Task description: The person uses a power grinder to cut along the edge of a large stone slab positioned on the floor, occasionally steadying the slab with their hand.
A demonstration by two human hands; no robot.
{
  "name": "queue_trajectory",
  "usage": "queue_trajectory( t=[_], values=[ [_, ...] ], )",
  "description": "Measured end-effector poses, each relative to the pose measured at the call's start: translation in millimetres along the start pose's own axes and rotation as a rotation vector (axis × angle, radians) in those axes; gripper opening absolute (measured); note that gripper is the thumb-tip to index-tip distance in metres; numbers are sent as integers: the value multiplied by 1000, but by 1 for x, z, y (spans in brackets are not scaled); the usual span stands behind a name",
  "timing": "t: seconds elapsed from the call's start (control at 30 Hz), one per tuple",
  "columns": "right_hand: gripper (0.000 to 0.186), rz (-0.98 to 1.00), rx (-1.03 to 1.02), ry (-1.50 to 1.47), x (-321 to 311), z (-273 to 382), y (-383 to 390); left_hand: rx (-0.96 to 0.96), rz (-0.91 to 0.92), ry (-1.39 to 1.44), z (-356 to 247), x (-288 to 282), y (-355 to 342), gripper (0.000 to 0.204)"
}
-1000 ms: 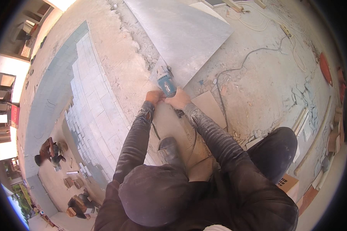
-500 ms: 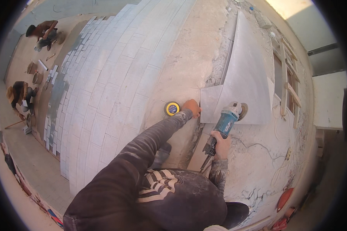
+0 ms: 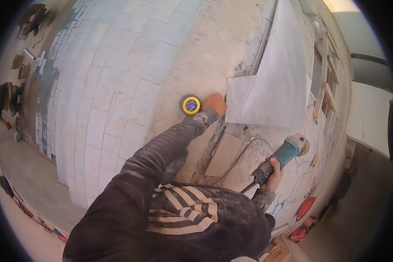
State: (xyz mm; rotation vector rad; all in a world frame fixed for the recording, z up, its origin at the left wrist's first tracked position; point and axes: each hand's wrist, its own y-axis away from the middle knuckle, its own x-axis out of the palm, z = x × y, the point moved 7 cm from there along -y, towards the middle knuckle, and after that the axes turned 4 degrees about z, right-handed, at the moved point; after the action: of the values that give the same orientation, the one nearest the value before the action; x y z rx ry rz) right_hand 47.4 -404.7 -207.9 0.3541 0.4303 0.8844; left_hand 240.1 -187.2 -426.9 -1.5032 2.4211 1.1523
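Note:
My right hand [image 3: 274, 175] is wrapped round the body of a blue angle grinder [image 3: 285, 152], whose round disc points away to the right, apart from the slab. Left of it, a large pale grey stone slab [image 3: 280, 72] tapers away from me, with a smaller cut piece [image 3: 240, 97] against its left side. Beside that piece's left edge, my left hand [image 3: 215, 104] is closed with its fingers curled; what they hold, if anything, is hidden. A round yellow-and-black tape measure [image 3: 191, 105] lies just left of my left hand.
Rows of pale paving tiles [image 3: 111, 83] cover the ground to the left. Two people crouch at the far left near buckets [image 3: 23, 70]. A wooden frame [image 3: 326, 83] stands right of the slab. Below the slab lie a beige board [image 3: 224, 153], a cable and rubble.
The grinder in my right hand has moved off the slab, toward me and to the right. My left hand stays by the slab's left edge. The view has shifted somewhat.

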Motion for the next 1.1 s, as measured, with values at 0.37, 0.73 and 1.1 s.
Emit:
queue_trajectory(
  t=[0.37, 0.73, 1.1],
  values=[
    [23, -53, -76, -112, -13, 8, 2, -55, 154, 287, -17, -12, 11, 27],
    [33, -135, -74, -297, -65, -17, 10, 25, 133, -131, 7, -31, -26, 36],
    [26, -203, -148, -318, -89, -4, 11, 141, -142, -175, -162, -204, -13, 25]
  ],
)
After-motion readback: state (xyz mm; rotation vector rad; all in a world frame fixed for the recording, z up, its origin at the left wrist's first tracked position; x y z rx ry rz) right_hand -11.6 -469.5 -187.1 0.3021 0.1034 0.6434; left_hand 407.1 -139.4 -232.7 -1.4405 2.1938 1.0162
